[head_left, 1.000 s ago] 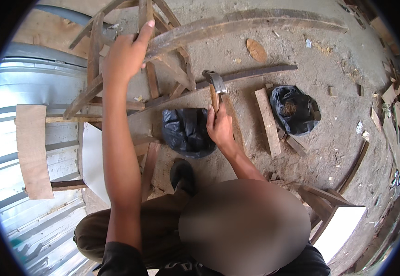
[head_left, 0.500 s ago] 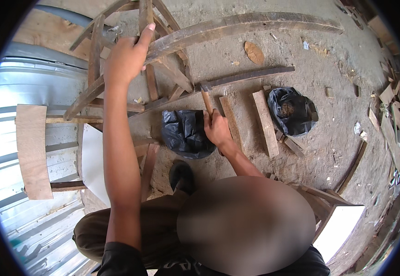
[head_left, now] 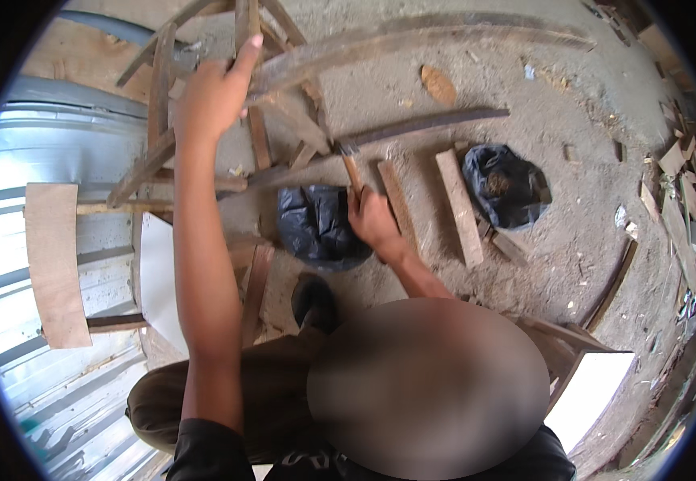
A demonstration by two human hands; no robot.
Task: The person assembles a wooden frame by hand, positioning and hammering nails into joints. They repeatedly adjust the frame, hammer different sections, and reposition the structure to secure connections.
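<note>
My left hand (head_left: pixel 207 100) is closed around a long wooden beam (head_left: pixel 412 46), which slants from the lower left up to the far right. Its thumb lies against an upright post of a wooden frame (head_left: pixel 159 88) at the far left. In my right hand (head_left: pixel 374 218) is a hammer (head_left: pixel 352 170), gripped by its wooden handle, with the head pointing away from me. The hammer head is beside a dark wooden strip (head_left: pixel 444 123) lying on the ground. A black plastic bag (head_left: pixel 316 216) lies just left of my right hand.
Two short wood pieces (head_left: pixel 460 208) (head_left: pixel 398 204) lie right of the hammer. Beyond them is an opened black bag (head_left: pixel 516 204) with brownish contents. Wood scraps (head_left: pixel 672 208) pile up at the right edge. Corrugated metal sheeting (head_left: pixel 111 276) stands at the left.
The whole view has shifted slightly, so most things appear a little further left and up. The beam's edges look smeared now. Both hands keep their holds.
</note>
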